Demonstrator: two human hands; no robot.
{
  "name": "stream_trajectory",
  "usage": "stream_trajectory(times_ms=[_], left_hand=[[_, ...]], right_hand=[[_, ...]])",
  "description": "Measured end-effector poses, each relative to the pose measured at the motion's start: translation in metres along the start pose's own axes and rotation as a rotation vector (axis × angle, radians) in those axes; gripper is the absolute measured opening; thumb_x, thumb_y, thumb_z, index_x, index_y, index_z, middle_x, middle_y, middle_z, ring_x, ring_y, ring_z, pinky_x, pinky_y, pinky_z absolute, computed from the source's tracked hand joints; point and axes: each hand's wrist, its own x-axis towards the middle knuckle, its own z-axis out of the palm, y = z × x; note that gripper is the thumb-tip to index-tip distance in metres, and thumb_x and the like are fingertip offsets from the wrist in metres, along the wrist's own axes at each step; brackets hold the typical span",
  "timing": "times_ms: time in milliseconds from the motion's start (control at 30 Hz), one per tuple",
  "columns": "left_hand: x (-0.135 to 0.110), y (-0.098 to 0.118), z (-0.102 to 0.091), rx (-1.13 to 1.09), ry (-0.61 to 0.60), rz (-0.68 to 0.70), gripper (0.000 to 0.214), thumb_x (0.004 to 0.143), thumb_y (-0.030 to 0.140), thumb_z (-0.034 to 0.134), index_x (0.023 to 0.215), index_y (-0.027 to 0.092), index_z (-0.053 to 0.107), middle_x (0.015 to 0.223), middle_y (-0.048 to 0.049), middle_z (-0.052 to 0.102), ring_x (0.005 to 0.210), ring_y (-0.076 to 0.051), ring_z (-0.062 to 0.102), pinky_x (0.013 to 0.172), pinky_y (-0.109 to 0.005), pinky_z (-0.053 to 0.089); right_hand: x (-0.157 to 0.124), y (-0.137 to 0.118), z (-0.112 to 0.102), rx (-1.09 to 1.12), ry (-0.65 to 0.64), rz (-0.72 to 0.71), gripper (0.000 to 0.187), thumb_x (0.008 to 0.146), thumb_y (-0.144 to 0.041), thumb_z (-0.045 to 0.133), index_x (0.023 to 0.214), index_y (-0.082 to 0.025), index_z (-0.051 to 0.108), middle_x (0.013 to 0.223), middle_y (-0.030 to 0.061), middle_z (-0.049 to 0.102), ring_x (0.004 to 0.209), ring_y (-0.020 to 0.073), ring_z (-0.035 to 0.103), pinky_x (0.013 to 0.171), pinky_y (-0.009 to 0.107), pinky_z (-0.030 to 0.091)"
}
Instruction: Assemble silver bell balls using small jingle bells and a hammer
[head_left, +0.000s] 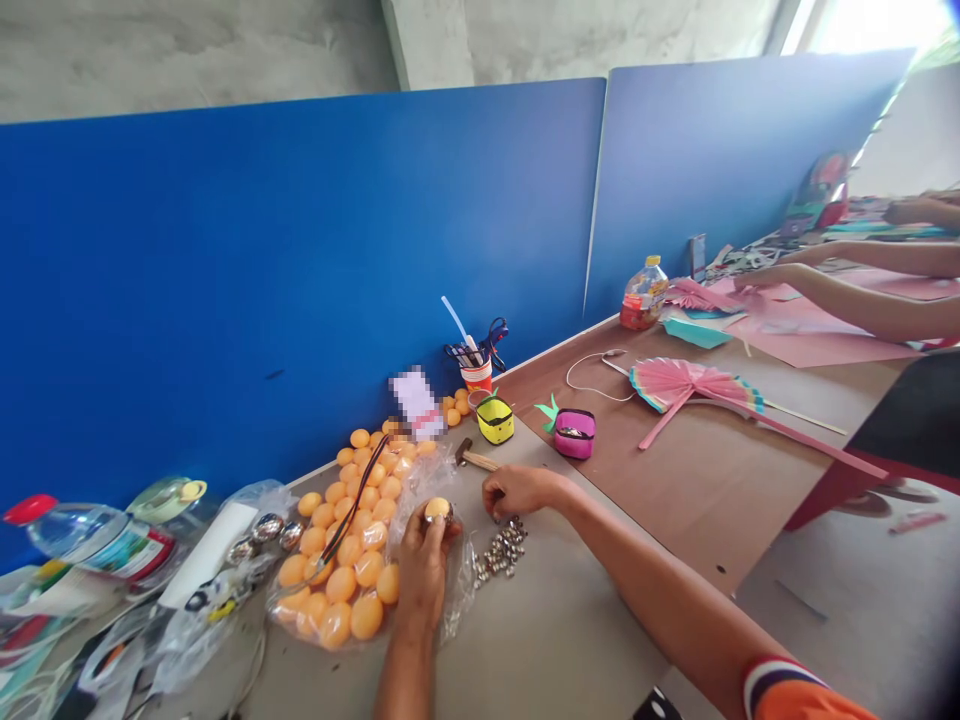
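My left hand (421,565) is wrapped round an orange ball (438,507), whose lower side looks silvery. To its right, my right hand (517,490) is closed in a pinch; anything between its fingertips is hidden. Just below that hand lies a heap of small shiny metal pieces (501,552), too small to name surely. A hammer (481,461) rests behind the right hand, its handle end passing out of sight near the knuckles. Left of my left hand, a clear plastic bag (341,540) full of orange balls lies on the table, with a dark cord across it.
A yellow pouch (495,420) and a magenta pouch (575,433) stand beyond my right hand. Behind them is a cup of tools (477,374). A bottle (90,540) and silver balls (268,527) are at left. A pink paper fan (694,382) lies right, near co-workers' arms.
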Motion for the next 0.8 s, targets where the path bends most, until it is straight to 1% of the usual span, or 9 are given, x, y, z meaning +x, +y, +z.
stream_trajectory(times_ms=[100, 167, 233, 300, 400, 500, 633, 700, 800], left_hand=[[-0.001, 0.001, 0.001, -0.096, -0.011, -0.081, 0.042, 0.071, 0.046, 0.080, 0.101, 0.020, 0.067, 0.095, -0.0045, 0.069, 0.077, -0.018, 0.067, 0.077, -0.035, 0.055], [-0.001, 0.001, 0.002, -0.129, -0.014, -0.093, 0.041, 0.070, 0.045, 0.081, 0.099, 0.020, 0.067, 0.094, -0.0035, 0.068, 0.077, -0.017, 0.066, 0.078, -0.034, 0.055], [-0.001, 0.002, 0.002, -0.148, -0.016, -0.096, 0.040, 0.070, 0.044, 0.082, 0.098, 0.019, 0.067, 0.094, -0.0029, 0.068, 0.077, -0.016, 0.065, 0.079, -0.034, 0.055], [-0.002, 0.003, 0.003, -0.155, -0.014, -0.095, 0.040, 0.069, 0.045, 0.082, 0.096, 0.019, 0.067, 0.094, -0.0032, 0.067, 0.077, -0.016, 0.065, 0.079, -0.035, 0.055], [-0.003, 0.005, 0.004, -0.160, -0.012, -0.083, 0.041, 0.069, 0.046, 0.082, 0.096, 0.019, 0.067, 0.096, -0.0038, 0.067, 0.080, -0.017, 0.064, 0.081, -0.036, 0.055], [-0.003, 0.006, 0.005, -0.145, -0.028, -0.077, 0.039, 0.071, 0.046, 0.080, 0.097, 0.020, 0.067, 0.096, -0.0041, 0.067, 0.080, -0.017, 0.064, 0.083, -0.037, 0.054], [-0.003, 0.005, 0.004, -0.156, -0.021, -0.105, 0.038, 0.070, 0.044, 0.081, 0.098, 0.022, 0.068, 0.095, -0.0039, 0.068, 0.076, -0.018, 0.066, 0.082, -0.038, 0.055], [-0.003, 0.006, 0.005, -0.184, -0.019, -0.115, 0.040, 0.067, 0.043, 0.083, 0.098, 0.022, 0.069, 0.095, -0.0037, 0.068, 0.075, -0.018, 0.067, 0.083, -0.038, 0.055], [-0.004, 0.009, 0.005, -0.209, -0.032, -0.120, 0.043, 0.064, 0.043, 0.086, 0.098, 0.022, 0.069, 0.097, -0.0035, 0.069, 0.077, -0.018, 0.067, 0.085, -0.037, 0.055]], right_hand=[[0.000, -0.003, 0.006, -0.146, -0.042, 0.018, 0.029, 0.070, -0.006, 0.065, 0.094, -0.016, 0.080, 0.088, 0.0042, 0.076, 0.077, 0.0175, 0.065, 0.063, 0.025, 0.044], [0.001, -0.004, 0.010, -0.225, -0.038, 0.026, 0.033, 0.069, -0.005, 0.065, 0.096, -0.017, 0.080, 0.087, 0.0034, 0.076, 0.076, 0.0176, 0.065, 0.064, 0.026, 0.044], [0.002, -0.003, 0.013, -0.257, -0.018, 0.010, 0.033, 0.067, -0.002, 0.063, 0.090, -0.018, 0.080, 0.080, 0.0016, 0.075, 0.071, 0.0161, 0.063, 0.063, 0.026, 0.043], [0.004, 0.000, 0.015, -0.223, 0.027, -0.032, 0.030, 0.063, 0.001, 0.061, 0.078, -0.018, 0.078, 0.069, -0.0010, 0.071, 0.062, 0.0137, 0.058, 0.059, 0.025, 0.041], [0.005, 0.001, 0.016, -0.062, 0.154, -0.135, 0.024, 0.058, 0.003, 0.060, 0.061, -0.018, 0.069, 0.061, -0.0024, 0.065, 0.057, 0.0120, 0.053, 0.057, 0.024, 0.040], [0.005, -0.005, 0.015, 0.221, 0.255, -0.200, 0.020, 0.060, 0.001, 0.057, 0.061, -0.018, 0.063, 0.067, -0.0012, 0.066, 0.056, 0.0114, 0.055, 0.055, 0.024, 0.041], [0.005, -0.016, 0.018, 0.677, 0.255, -0.197, 0.007, 0.069, -0.012, 0.060, 0.072, -0.018, 0.058, 0.067, -0.0026, 0.064, 0.046, 0.0073, 0.049, 0.047, 0.021, 0.036], [0.007, -0.019, 0.021, 0.828, 0.250, -0.237, 0.011, 0.069, -0.020, 0.067, 0.075, -0.017, 0.059, 0.062, -0.0047, 0.059, 0.045, 0.0062, 0.045, 0.047, 0.021, 0.033], [0.011, -0.020, 0.027, 0.944, 0.229, -0.270, 0.018, 0.069, -0.029, 0.073, 0.075, -0.016, 0.061, 0.057, -0.0062, 0.054, 0.046, 0.0063, 0.043, 0.047, 0.021, 0.031]])
